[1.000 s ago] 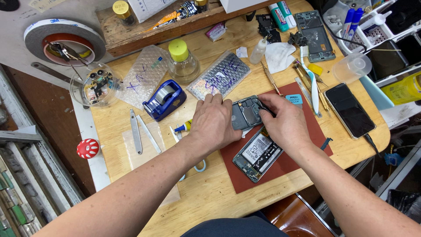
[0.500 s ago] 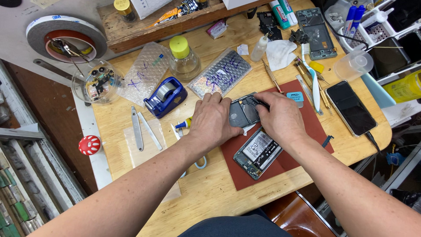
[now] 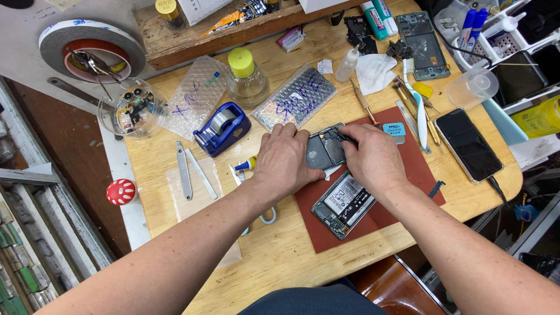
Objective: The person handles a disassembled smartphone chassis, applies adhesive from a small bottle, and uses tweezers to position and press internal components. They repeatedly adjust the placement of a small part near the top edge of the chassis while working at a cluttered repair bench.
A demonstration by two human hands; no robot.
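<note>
At the lower middle of the frame an opened smartphone body with a white-labelled battery (image 3: 343, 205) lies on the dark red rubber work mat (image 3: 402, 204), its long axis running from lower left to upper right. Just above it, near the centre, sits the grey phone back cover (image 3: 324, 150), roughly upright in the picture with a slight tilt, its top end pointing toward the upper right. The left hand (image 3: 284, 163) lies flat over the cover's left edge, fingers spread and pressing down rather than curled. The right hand (image 3: 373, 157) rests on the cover's right side, its fingertips pinched together at the cover's upper right corner; what they pinch, I cannot tell.

Left of the hands lie metal tweezers (image 3: 191, 174) on a clear plastic sheet, and at the left edge a red mushroom-shaped knob with white dots (image 3: 121, 191). Further up stands a blue tape dispenser (image 3: 222, 128), flanked by two bubble-wrap pouches with blue handwriting (image 3: 296, 104). Behind them is a glass bottle with a yellow cap (image 3: 246, 79). At the right, a black smartphone (image 3: 468, 143) lies screen up, pointing toward the upper left. A large roll of white tape (image 3: 91, 44) fills the upper left corner.
</note>
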